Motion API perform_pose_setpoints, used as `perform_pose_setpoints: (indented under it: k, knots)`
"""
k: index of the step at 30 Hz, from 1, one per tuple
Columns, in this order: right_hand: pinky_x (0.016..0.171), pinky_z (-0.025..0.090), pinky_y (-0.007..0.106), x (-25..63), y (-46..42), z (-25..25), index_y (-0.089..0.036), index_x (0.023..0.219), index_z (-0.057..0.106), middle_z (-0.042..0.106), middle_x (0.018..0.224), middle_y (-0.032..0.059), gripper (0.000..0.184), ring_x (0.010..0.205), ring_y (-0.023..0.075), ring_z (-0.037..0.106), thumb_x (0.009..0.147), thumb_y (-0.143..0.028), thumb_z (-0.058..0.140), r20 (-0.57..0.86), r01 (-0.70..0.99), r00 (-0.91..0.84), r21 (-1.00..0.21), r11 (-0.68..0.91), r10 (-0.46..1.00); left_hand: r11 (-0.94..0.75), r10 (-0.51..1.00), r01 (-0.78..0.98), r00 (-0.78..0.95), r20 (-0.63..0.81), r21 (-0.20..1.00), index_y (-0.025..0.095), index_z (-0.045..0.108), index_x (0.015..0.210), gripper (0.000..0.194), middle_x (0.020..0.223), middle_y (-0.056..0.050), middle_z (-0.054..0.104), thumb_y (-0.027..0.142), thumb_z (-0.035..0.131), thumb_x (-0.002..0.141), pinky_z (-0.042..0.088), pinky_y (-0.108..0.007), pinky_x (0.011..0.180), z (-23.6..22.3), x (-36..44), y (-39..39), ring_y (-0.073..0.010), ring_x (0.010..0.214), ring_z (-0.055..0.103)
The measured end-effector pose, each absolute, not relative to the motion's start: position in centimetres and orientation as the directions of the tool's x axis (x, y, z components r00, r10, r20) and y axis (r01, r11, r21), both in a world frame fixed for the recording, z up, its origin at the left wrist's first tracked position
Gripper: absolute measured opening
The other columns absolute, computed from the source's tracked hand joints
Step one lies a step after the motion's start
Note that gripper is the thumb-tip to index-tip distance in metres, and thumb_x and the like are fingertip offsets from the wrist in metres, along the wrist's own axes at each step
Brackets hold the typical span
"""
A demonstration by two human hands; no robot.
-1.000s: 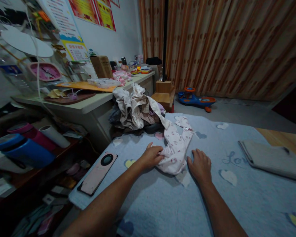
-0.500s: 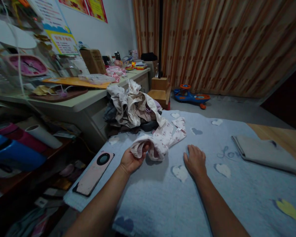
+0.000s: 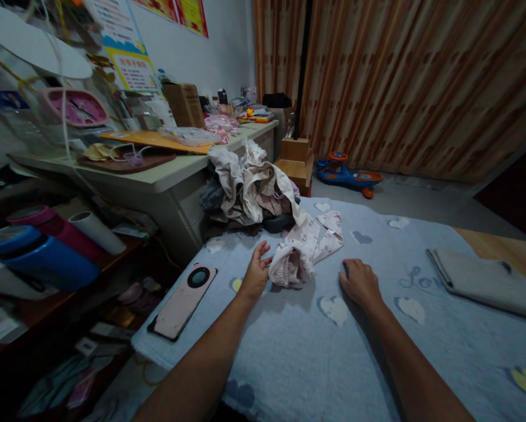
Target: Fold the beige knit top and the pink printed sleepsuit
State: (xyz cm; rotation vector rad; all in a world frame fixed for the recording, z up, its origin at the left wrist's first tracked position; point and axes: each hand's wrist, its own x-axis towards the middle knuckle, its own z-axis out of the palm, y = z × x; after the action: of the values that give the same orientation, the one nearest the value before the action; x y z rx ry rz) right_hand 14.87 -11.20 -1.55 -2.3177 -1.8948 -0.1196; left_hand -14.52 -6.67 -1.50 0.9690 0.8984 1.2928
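A pale pink patterned child's garment, apparently trousers (image 3: pixel 293 265), lies on the blue blanket, its gathered opening toward me and its legs stretching away. My left hand (image 3: pixel 258 271) is at the left edge of that opening, fingers apart and gripping nothing; whether the fingertips touch the cloth I cannot tell. To the right of the garment, apart from it, my right hand (image 3: pixel 361 282) rests palm down on the blanket with its fingers loosely curled in and nothing visible in them. Behind the garment rises a heap of crumpled clothes (image 3: pixel 245 187), which its far end meets.
A pink phone (image 3: pixel 184 302) lies at the blanket's left edge. Folded grey cloth (image 3: pixel 482 281) lies on the right. Beyond are a cluttered desk (image 3: pixel 157 181), a wooden step (image 3: pixel 294 169) and a blue ride-on toy (image 3: pixel 346 174). Blue and red bottles stand on the left shelf.
My left hand has let go of the garment's edge and its fingers have opened beside it. My right hand's fingers have curled in. The view has turned slightly left.
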Motion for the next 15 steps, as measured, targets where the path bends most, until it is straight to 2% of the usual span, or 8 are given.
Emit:
perform_pose_setpoints:
  k: [2,4,9,12,15]
  knots:
    - [0.086,0.044,0.041,14.7,-10.2,-1.0,-0.015,0.13,0.057,0.061,0.124,0.0167,0.044,0.107,0.0319,0.057,0.089,-0.029,0.052,0.145,0.972,0.228,-0.091,-0.217,0.963,-0.001,0.998,-0.242,0.067,0.018,0.97,0.031,0.042,0.143,0.09,0.152,-0.013,0.037,0.025,0.085,0.064,0.052,-0.036,0.093,-1.8,-14.7,-6.5,-0.0242,0.118,0.057]
    - [0.088,0.044,0.04,14.3,-9.1,-1.0,-0.016,0.138,0.05,0.058,0.13,0.017,0.052,0.111,0.0311,0.056,0.087,-0.025,0.053,0.179,0.968,0.233,-0.135,-0.211,0.956,-0.027,0.995,-0.166,0.089,0.043,0.986,0.03,0.041,0.144,0.084,0.153,-0.013,0.035,0.031,0.081,0.07,0.05,-0.038,0.097,-2.1,-14.7,-6.4,-0.0267,0.127,0.05]
    - [0.094,0.043,0.039,13.1,-6.2,-2.1,-0.023,0.143,0.048,0.051,0.142,0.0136,0.06,0.118,0.0301,0.053,0.084,-0.012,0.051,0.255,0.965,0.217,-0.201,-0.168,0.942,-0.181,0.954,0.04,0.251,0.166,0.983,0.033,0.037,0.148,0.08,0.154,-0.01,0.028,0.039,0.075,0.078,0.042,-0.041,0.107,-2.1,-14.8,-7.3,-0.0282,0.138,0.039]
    - [0.095,0.043,0.04,12.8,-5.1,-2.7,-0.027,0.132,0.06,0.053,0.14,0.0112,0.049,0.119,0.0295,0.053,0.087,-0.014,0.05,0.295,0.966,0.199,-0.218,-0.137,0.934,-0.31,0.909,0.19,0.346,0.233,0.931,0.034,0.042,0.145,0.079,0.156,-0.009,0.023,0.038,0.078,0.076,0.032,-0.044,0.116,-1.7,-14.9,-7.9,-0.0295,0.145,0.027]
    - [0.098,0.041,0.039,13.0,-4.6,-2.8,-0.025,0.107,0.073,0.058,0.134,0.0095,0.03,0.12,0.0274,0.052,0.087,-0.016,0.053,0.35,0.969,0.14,-0.238,-0.057,0.926,-0.363,0.887,0.28,0.397,0.237,0.889,0.03,0.062,0.127,0.054,0.154,-0.008,0.029,0.034,0.078,0.076,0.025,-0.045,0.119,-1.1,-14.9,-8.1,-0.0297,0.145,0.027]
